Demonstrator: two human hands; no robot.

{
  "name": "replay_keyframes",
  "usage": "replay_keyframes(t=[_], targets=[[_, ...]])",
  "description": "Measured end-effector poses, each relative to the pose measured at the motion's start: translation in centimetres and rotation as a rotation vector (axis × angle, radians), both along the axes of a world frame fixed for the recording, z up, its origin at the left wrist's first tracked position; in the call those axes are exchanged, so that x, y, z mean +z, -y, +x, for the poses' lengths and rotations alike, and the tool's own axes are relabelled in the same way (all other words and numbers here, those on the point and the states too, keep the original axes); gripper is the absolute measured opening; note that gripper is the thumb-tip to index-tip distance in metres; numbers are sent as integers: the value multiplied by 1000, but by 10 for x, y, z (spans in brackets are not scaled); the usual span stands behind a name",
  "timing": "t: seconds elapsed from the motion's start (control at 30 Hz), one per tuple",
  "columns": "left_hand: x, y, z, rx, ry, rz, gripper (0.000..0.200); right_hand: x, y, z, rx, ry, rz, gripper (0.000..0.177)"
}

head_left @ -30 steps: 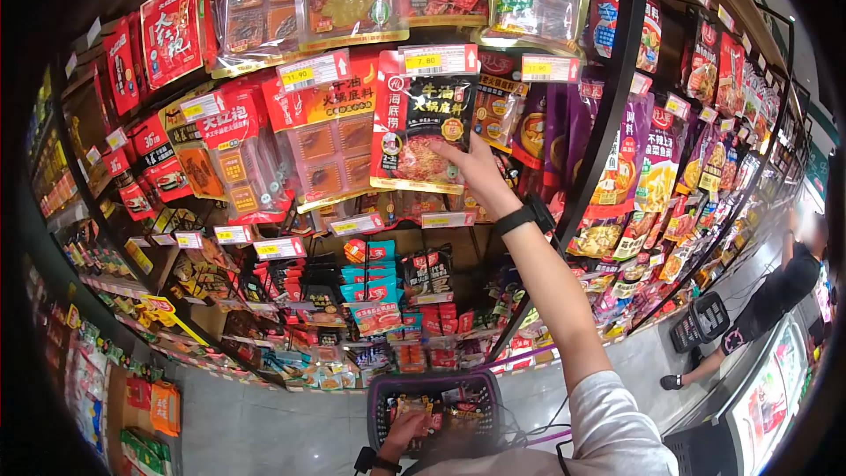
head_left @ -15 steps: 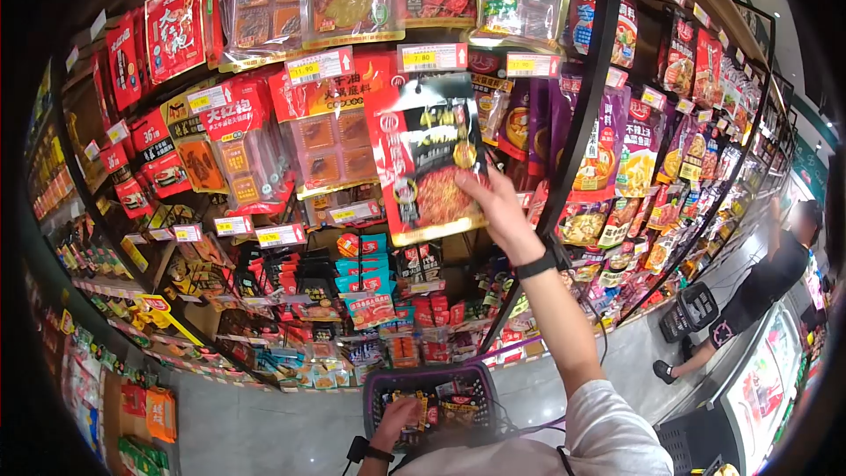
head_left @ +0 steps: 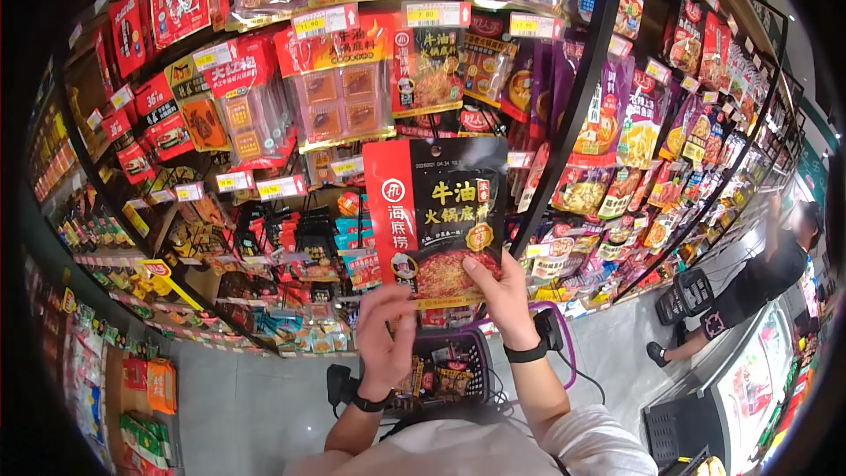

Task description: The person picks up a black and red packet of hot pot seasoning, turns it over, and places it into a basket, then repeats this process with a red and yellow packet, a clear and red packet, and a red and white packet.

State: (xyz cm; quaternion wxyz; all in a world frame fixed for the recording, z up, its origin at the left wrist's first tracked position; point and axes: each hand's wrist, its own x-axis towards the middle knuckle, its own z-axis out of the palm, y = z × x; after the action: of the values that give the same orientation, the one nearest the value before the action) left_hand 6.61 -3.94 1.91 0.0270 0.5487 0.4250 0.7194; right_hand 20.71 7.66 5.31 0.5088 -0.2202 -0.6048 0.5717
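Note:
A red-and-black packet of hotpot seasoning [head_left: 445,203] stands upright in front of me, its printed front facing me. My right hand [head_left: 504,295] grips it at the lower right, thumb across the front and the other fingers hidden behind. At the packet's lower left corner is my left hand [head_left: 385,339], its fingers stretched out and overlapping the edge in this view. Below both hands sits a dark shopping basket [head_left: 481,360] with several packets inside. A matching packet [head_left: 426,70] hangs on the shelf just above.
Hanging seasoning packets [head_left: 345,92] and price tags fill the shelves ahead. A black shelf post [head_left: 577,92] rises right of my hands. Farther right, a person in dark clothes [head_left: 765,286] stands by a black basket [head_left: 685,298]. Grey floor [head_left: 238,405] lies below.
My right hand has brought the packet down and away from the shelf, closer to me. My left hand has risen from over the basket to the packet's lower left corner.

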Motion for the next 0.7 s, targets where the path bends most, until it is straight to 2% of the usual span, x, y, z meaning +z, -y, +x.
replay_keyframes(t=[0.07, 0.2, 0.4, 0.5, 0.53, 0.57, 0.63, 0.7], targets=[[28, 2, 6, 189, -243, -90, 25, 3, 12, 7, 9, -16, -7, 26], [29, 2, 18, 24, -131, -116, 30, 4, 17, 21, -43, -49, 2, 28], [34, 11, 28, -9, -199, -118, 31, 5, 26, 33, -58, -118, -16, 27], [42, 11, 28, 27, -333, -133, 39, 7, 38, 34, -85, -65, 38, 27], [40, 11, 32, -64, -232, -123, 42, 9, 43, 34, -95, -35, 62, 27], [35, 8, 38, -154, -130, -111, 44, 9, 47, 38, 83, 18, 32, 39], [28, 3, 41, -313, 84, -109, 47, 20, 51, 29, -5, 297, 684, 56], [24, -4, 41, -453, 310, -136, 47, 27, 62, 27, 65, 335, 754, 67]])
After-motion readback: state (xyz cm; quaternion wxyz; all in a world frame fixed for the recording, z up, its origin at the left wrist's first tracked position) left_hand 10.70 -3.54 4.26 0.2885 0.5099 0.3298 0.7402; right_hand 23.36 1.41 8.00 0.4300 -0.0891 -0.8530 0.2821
